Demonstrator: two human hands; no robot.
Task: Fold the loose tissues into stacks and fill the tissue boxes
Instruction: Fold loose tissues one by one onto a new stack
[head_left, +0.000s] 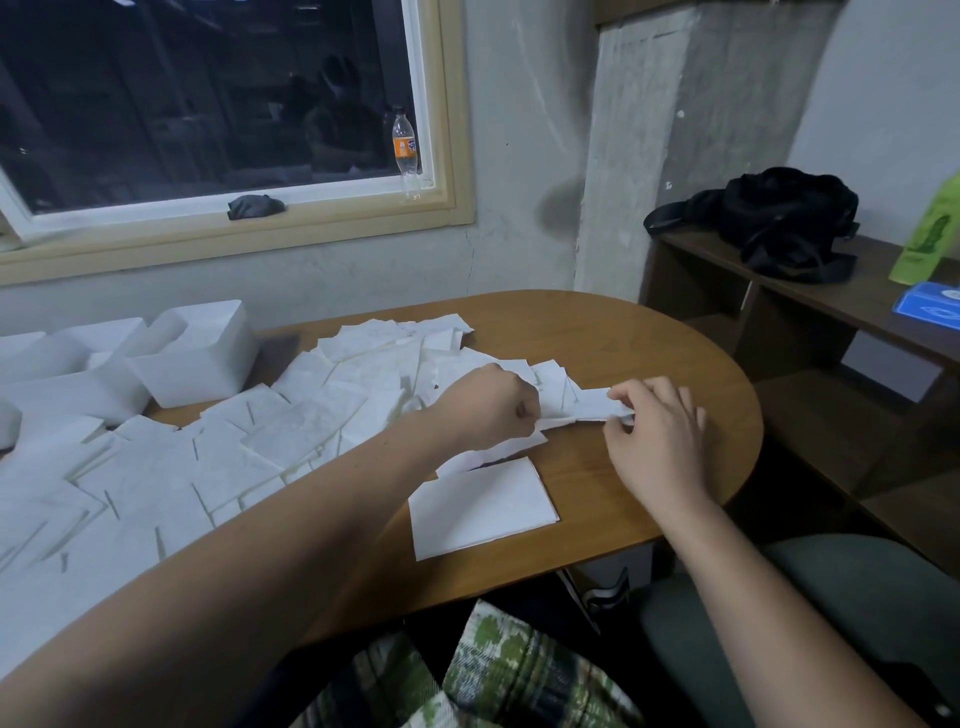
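Your left hand (493, 408) is curled into a fist and pinches the left end of a single tissue (584, 406). Your right hand (657, 436) pinches the same tissue's right end between thumb and fingertips (628, 391), its other fingers loosely bent. The tissue is stretched between both hands just above the tabletop (623, 338), toward its rounded right end. Nearer you, close to the front edge, a folded stack (480, 506) of white tissues lies flat and squared (how many sheets it holds cannot be told). One more sheet shows from under your left wrist, just beside the stack's far edge. The loose tissues (249, 447) spread in an overlapping heap from your left hand across the middle and left of the tabletop, running under your forearm toward the front-left edge. At the far-left edge stand open white tissue boxes (197, 358), touching the heap. Beyond the tabletop, a bottle (405, 150) with an orange label stands on the window sill (156, 208), and a black bag (779, 218) sits on the shelf (727, 254) to the right
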